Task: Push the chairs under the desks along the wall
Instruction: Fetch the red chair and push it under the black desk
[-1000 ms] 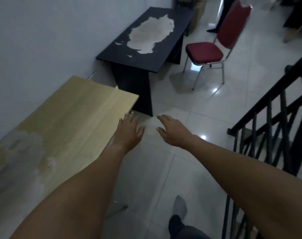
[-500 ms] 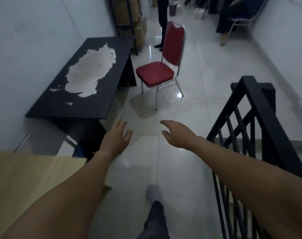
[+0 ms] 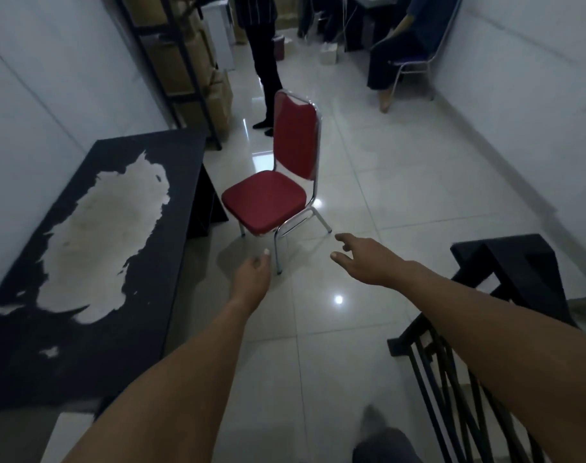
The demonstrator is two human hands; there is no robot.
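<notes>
A red padded chair (image 3: 268,198) with chrome legs stands on the tiled floor, out from the far end of a black desk (image 3: 84,322) whose top is worn to a pale patch. The desk runs along the left wall. My left hand (image 3: 251,279) reaches forward just short of the chair's front leg, fingers loosely curled and holding nothing. My right hand (image 3: 362,259) is stretched out to the right of the chair's legs, fingers apart and empty. Neither hand touches the chair.
A black stair railing (image 3: 505,272) stands at the right. Beyond the desk is a dark metal shelf with cardboard boxes (image 3: 191,78). One person (image 3: 265,58) stands behind the chair; another sits on a chair (image 3: 415,65) at the far right.
I have walked forward along the wall: the light wooden desk has dropped out of view and the red chair is much closer. Both hands stay stretched out and empty.
</notes>
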